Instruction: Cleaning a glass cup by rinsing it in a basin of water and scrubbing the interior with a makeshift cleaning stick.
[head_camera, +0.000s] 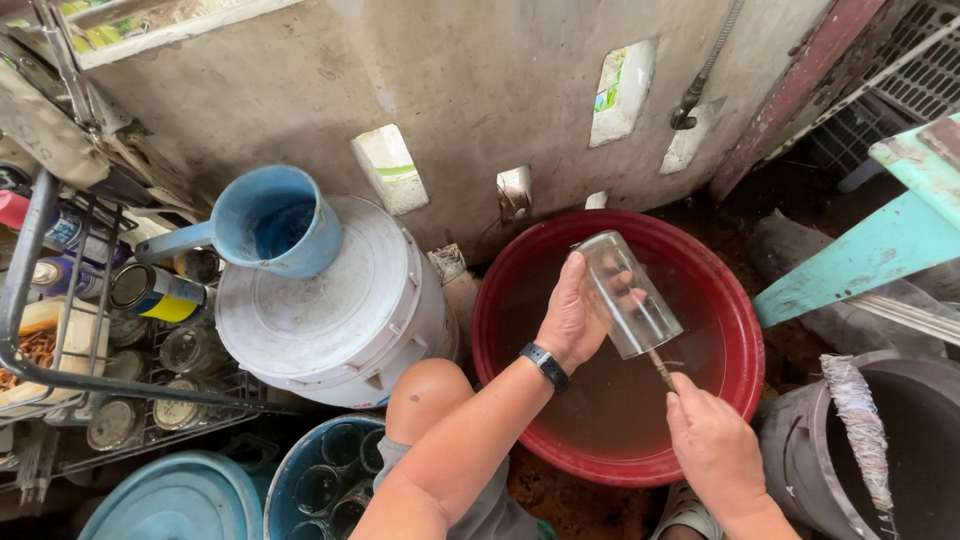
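Outdoor wash corner, bare concrete wall (470, 90) with small block openings, dirt floor (745, 225) damp and cluttered. No worktop; everything sits on the ground. Red plastic basin (735, 300) holds murky water. Left of it, a white lidded bucket (330, 320) with a blue dipper (270, 220) resting on the lid. Far left, a wire rack (60, 370) with cans and jars. Bottom left, a blue tub of glasses (335, 480) and a blue lid (180, 500). Right side: dark bucket (900, 450) with a frayed brush-like stick (860, 420) leaning on its rim, and a turquoise wooden frame (870, 250).

Left hand (570, 315) is clamped around a clear drinking glass (630, 295), held tilted over the basin, mouth pointing down toward the person. Right hand (715, 445) is closed around a thin stick handle (660, 368) that runs into the glass mouth; the tip inside is too blurred to identify, likely a brush.

Risks, as judgement: wet glass held only by 1 hand could slip and hit the basin rim or the concrete, then break. Pushing the stick too hard or off-axis could crack the wall of the glass or jab the palm. Murky water could leave residue. The person's knee (425, 395) is just beside the white bucket, so a shift could knock the dipper off.
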